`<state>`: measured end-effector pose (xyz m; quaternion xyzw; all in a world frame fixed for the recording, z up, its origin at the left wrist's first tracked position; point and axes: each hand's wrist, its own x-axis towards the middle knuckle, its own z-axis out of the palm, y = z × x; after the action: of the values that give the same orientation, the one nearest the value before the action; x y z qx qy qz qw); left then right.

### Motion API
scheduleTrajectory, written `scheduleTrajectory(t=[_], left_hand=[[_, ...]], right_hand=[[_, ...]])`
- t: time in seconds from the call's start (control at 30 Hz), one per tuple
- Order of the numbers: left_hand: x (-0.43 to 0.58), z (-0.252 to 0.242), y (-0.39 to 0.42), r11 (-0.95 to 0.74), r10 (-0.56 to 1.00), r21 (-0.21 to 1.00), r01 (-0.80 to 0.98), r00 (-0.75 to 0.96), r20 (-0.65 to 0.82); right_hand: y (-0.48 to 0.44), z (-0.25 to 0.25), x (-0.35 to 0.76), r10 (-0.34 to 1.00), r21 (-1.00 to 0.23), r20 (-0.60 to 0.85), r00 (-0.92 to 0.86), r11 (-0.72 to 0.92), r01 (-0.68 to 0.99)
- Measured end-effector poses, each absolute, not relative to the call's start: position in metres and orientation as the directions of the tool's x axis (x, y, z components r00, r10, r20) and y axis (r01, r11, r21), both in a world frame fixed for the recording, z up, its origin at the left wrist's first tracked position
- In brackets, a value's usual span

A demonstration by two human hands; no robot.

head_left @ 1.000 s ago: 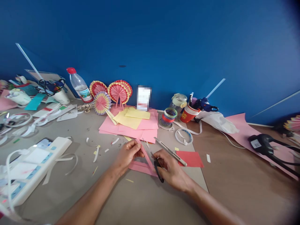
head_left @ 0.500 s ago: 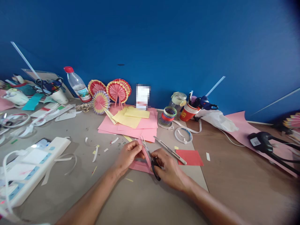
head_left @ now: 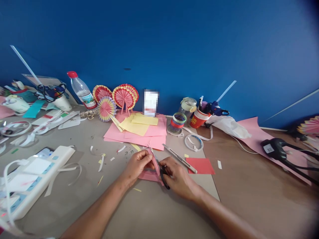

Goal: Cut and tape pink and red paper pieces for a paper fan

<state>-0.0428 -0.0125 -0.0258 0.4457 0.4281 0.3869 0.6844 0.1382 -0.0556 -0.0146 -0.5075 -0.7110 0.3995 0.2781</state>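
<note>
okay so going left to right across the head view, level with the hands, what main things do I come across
White plastic power strip, left hand, black-handled metal scissors, right hand, flat red rectangular paper, small white paper scrap.

Left hand [head_left: 139, 164]: bare, right of power strip [head_left: 42, 184]. Left forearm [head_left: 99, 207]: bare, smooth contour, tapering toward wrist. Right hand [head_left: 180, 177]: bare, farther right of power strip. Right forearm [head_left: 221, 212]: bare, similar taper. Clothing at upper arms: outside view.
</note>
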Motion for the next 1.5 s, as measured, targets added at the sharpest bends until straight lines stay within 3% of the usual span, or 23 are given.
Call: scheduleTrajectory(t=[0.5,0.7,0.87,0.97,1.17,1.5], left_hand=[[-0.046,-0.024,-0.012,0.322,0.901,0.937,-0.134,0.349,-0.259],[-0.047,-0.026,-0.010,0.328,0.914,0.927,-0.180,0.308,-0.264],[-0.050,-0.028,-0.006,0.317,0.934,0.906,-0.279,0.255,-0.249],[-0.052,-0.028,-0.004,0.302,0.946,0.894,-0.332,0.218,-0.238],[-0.055,-0.027,-0.001,0.287,0.957,0.892,-0.349,0.139,-0.254],[-0.065,-0.030,0.006,0.169,0.985,0.964,-0.207,0.023,-0.168]], right_hand=[[-0.054,-0.020,0.141,0.952,-0.858,0.015,-0.304,0.169,0.485],[-0.050,-0.027,0.144,0.987,-0.916,-0.002,-0.159,0.062,0.397],[-0.042,-0.029,0.158,0.993,-0.861,0.092,-0.078,0.118,0.494],[-0.035,-0.028,0.170,0.981,-0.802,0.179,-0.076,0.190,0.566],[-0.023,-0.022,0.188,0.950,-0.566,0.287,-0.125,0.273,0.778],[-0.008,-0.023,0.207,0.980,-0.248,0.147,-0.133,0.166,0.954]])
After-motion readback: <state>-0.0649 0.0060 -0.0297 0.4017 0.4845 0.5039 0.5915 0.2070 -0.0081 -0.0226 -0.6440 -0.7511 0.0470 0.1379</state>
